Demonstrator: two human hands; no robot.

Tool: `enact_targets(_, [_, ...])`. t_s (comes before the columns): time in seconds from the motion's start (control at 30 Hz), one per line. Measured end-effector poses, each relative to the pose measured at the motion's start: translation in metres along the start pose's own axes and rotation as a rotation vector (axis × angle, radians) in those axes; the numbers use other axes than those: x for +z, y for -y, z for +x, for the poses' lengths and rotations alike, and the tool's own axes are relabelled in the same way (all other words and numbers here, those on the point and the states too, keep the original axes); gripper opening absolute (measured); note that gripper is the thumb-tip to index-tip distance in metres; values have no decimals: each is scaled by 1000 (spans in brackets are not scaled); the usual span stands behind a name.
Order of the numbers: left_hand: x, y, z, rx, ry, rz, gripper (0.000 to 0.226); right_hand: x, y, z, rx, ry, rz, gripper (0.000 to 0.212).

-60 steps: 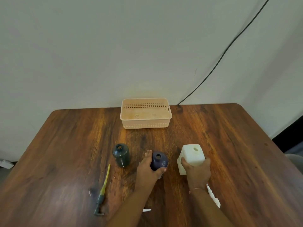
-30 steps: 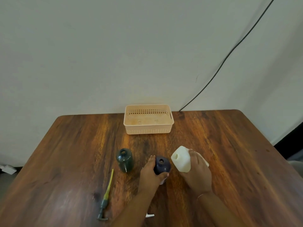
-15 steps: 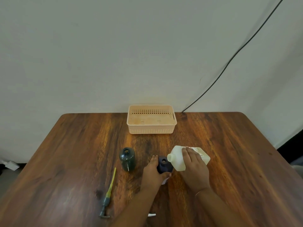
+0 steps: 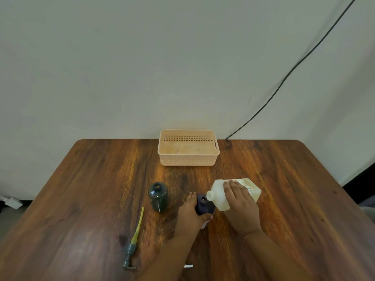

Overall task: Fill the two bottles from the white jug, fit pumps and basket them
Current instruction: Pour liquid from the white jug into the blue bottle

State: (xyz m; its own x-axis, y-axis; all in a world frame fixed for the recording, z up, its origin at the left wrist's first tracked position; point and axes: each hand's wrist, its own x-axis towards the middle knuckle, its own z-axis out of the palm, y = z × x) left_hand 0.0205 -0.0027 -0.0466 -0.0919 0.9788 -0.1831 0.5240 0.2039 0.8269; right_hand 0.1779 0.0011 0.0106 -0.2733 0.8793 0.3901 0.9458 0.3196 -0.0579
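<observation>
Table [image 4: 284,189] of dark-grained wood carried every item, its far edge against a pale wall. Peach basket [image 4: 188,162], perforated, sat at the middle of the far edge and held nothing that could be made out. Green bottle [image 4: 158,196], uncapped and upright, stood left of the table's centre, apart from the hands. Blue bottle [image 4: 204,204], also uncapped and upright, stood just right of it near the centre; the left hand [image 4: 190,217] was wrapped around its near side, fingers curled shut on the body. White jug [image 4: 233,192] was tipped on its side above the table, spout pointing left and resting at the blue bottle's mouth; the right hand [image 4: 241,205] clasped it from above, fingers closed together over its upper face. Whether liquid was flowing could not be told. Pump [image 4: 134,242], green-headed with a yellow tube, lay flat toward the near-left part of the table, tube pointing away. Small white piece [image 4: 188,266] lay near the near edge, mostly hidden by the left forearm. Black cable [image 4: 284,78] ran down the wall to the far edge, right of the basket.
</observation>
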Motion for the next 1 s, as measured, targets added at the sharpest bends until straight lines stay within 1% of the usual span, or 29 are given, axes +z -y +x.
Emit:
enact_targets(0.13, [0,1,0,24,3,-15,90,3,-2,0,-9,-2,-11,79])
enact_targets(0.3, [-1,2,0,19,11,-8,87,4,-2,0,-4,-12,-28,75])
enact_targets(0.47, [0,2,0,11,9,-12,88,4,-2,1,-15,-13,-20,79])
enact_targets(0.83, [-1,1,0,7,17,-7,89,-1,1,0,10,-2,-59,74])
enact_targets(1.0, [-2,-2,-1,0,8,2,90,-2,1,0,0,20,-54,80])
